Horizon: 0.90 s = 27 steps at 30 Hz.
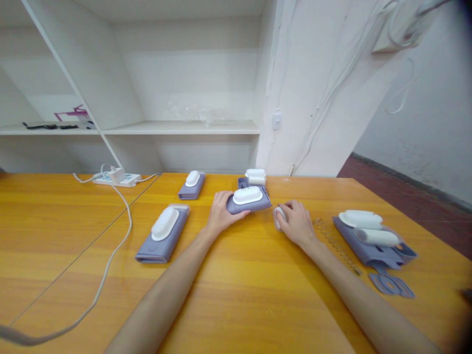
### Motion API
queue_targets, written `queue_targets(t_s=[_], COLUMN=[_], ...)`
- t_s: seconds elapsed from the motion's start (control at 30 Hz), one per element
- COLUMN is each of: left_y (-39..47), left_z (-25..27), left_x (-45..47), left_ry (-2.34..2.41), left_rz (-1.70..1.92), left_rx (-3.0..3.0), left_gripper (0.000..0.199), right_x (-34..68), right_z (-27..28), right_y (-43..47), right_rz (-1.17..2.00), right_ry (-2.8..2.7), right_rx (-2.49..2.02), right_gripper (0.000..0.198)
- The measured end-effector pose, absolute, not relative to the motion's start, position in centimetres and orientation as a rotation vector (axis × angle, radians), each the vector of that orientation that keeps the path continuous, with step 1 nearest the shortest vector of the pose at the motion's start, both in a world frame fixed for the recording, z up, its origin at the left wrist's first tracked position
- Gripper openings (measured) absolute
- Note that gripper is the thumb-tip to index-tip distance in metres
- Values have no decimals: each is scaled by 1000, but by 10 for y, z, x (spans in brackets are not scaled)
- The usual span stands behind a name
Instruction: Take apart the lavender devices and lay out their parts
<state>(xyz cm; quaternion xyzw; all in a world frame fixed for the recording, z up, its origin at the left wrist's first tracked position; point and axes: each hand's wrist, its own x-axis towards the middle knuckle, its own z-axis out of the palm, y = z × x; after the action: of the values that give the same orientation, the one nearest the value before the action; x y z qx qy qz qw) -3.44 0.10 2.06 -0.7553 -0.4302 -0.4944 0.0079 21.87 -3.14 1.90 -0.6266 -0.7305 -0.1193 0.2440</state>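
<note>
My left hand [220, 214] is closed round a grey-purple plastic case with a white bristled brush head [248, 195] on its top face, held tilted above the table. A little to the right, my right hand [297, 221] has its fingers closed on a small white rounded piece [280, 216], partly hidden by the fingers and close to the tabletop. Just beyond the held case, another grey-purple part with white pieces [255, 176] is partly covered by it. Beside my right forearm lies a coiled spring [337, 246].
Two grey-purple cases with white tops, one nearer [162, 236] and one farther [192, 186], lie to the left. At right are an opened case with white parts [370, 238] and flat grey pieces [391, 285]. A power strip [127, 180] and cable [110, 260] are at left.
</note>
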Motion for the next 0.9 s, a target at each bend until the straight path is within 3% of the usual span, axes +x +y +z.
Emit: queue_targets(t_s=[0.9], left_y=[-1], left_z=[22], left_x=[-33], left_ry=[-1347], left_rz=[-1547], left_rx=[-2349], left_gripper=[58], right_x=[219], right_z=[18], right_y=[-39], right_rz=[-453], right_ry=[-1937], right_rx=[-1458], right_gripper=[26])
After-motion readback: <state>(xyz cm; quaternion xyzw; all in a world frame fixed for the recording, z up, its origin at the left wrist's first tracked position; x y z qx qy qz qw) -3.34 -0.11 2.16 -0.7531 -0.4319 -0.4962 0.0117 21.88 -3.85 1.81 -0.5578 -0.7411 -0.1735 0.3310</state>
